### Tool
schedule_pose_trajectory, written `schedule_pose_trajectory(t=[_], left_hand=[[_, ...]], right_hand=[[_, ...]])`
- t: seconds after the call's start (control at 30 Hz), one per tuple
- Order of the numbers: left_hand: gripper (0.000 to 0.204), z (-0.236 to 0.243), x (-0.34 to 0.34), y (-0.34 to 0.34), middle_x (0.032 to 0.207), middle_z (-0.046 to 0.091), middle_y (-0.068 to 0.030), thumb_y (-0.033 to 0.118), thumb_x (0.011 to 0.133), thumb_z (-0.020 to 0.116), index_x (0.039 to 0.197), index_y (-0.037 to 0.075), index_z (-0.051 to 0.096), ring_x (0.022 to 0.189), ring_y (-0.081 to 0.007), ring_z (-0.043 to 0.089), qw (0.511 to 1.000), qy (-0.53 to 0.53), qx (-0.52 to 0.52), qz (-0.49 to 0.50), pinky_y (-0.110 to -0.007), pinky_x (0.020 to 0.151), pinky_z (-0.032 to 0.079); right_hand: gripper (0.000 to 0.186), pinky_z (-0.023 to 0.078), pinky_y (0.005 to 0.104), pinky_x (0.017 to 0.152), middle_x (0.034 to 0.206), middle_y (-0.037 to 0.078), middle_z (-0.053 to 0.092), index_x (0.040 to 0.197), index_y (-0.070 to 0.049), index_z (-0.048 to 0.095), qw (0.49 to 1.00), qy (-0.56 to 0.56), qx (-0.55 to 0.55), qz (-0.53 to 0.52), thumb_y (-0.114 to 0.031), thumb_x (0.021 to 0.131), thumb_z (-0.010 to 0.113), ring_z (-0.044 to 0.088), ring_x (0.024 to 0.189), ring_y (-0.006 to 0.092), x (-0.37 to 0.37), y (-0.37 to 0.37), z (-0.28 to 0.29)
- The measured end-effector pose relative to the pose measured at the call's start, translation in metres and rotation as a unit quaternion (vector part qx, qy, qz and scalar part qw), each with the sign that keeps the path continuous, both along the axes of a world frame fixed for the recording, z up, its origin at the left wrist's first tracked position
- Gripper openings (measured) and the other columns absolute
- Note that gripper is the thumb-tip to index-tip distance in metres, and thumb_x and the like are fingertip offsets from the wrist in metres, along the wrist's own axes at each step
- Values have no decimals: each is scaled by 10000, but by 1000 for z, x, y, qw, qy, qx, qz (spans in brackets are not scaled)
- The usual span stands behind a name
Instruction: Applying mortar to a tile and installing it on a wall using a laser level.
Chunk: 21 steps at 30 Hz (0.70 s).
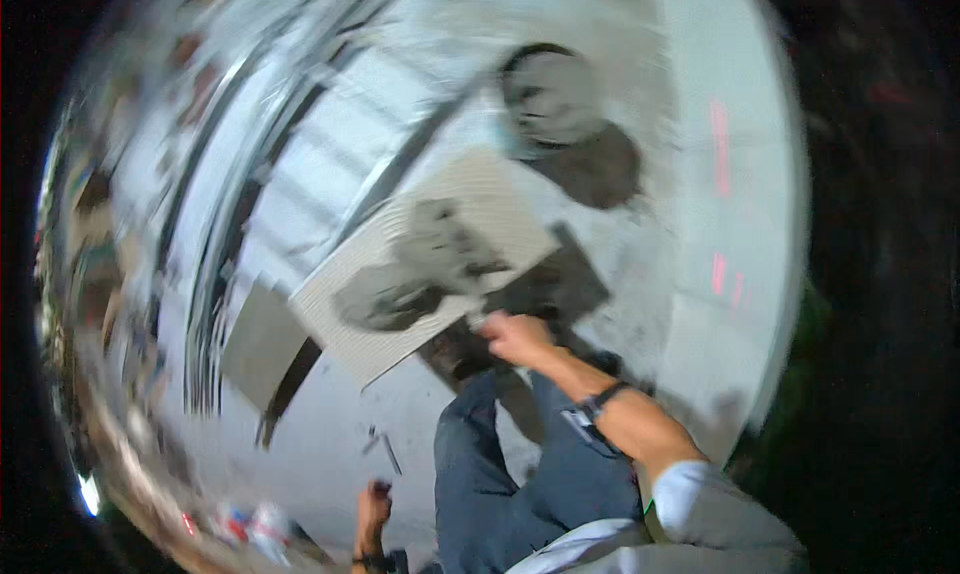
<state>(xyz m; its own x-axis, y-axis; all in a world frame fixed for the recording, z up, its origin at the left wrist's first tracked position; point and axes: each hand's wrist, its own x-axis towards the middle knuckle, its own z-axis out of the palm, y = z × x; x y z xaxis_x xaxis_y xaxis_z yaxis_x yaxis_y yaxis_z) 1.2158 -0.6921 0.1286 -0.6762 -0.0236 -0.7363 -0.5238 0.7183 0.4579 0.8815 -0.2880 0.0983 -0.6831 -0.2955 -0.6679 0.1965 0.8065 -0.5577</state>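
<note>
A pale, dusty floor point(340, 434) carries the work, with a paler strip point(735, 234) along its right side. A ribbed board point(500, 189) lies at a slant on it, grey paste point(385, 299) heaped from its middle toward its near edge. The right hand point(517, 340) is closed just beyond that near edge, toward the right corner; blur hides what it grips. The left hand point(374, 509) is low, fingers curled; I cannot tell whether it holds anything. A bucket point(512, 72) stands past the board's far edge, a flat panel point(262, 339) beside its left corner. Bare floor runs between board and left hand.
</note>
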Motion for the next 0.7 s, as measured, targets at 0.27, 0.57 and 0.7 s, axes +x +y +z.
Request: schedule_pose_trajectory(t=[0.27,0.57,0.7], left_hand=[[84,-29,-22,-53,745,647,-110,88,760,586,817,26,583,621,-181,622,966,-180,156,95,-304,499,490],[201,4,-164,27,610,534,-29,205,913,570,811,36,534,514,-106,509,976,-114,182,22,-250,456,410],[208,0,-176,24,618,536,-30,219,921,561,805,54,509,503,-96,492,980,-119,156,-23,-244,444,402]], right_hand=[[172,493,501,623,754,188,651,843,-36,599,992,93,-85,-7,-107,687,588,652,736,356,41,-14,30],[139,469,479,583,696,160,619,816,-31,562,958,135,-127,-217,-127,720,591,631,704,376,121,-71,-17],[186,478,459,623,757,160,633,879,-51,564,956,64,-158,-240,-122,710,599,636,758,354,127,-74,-10]])
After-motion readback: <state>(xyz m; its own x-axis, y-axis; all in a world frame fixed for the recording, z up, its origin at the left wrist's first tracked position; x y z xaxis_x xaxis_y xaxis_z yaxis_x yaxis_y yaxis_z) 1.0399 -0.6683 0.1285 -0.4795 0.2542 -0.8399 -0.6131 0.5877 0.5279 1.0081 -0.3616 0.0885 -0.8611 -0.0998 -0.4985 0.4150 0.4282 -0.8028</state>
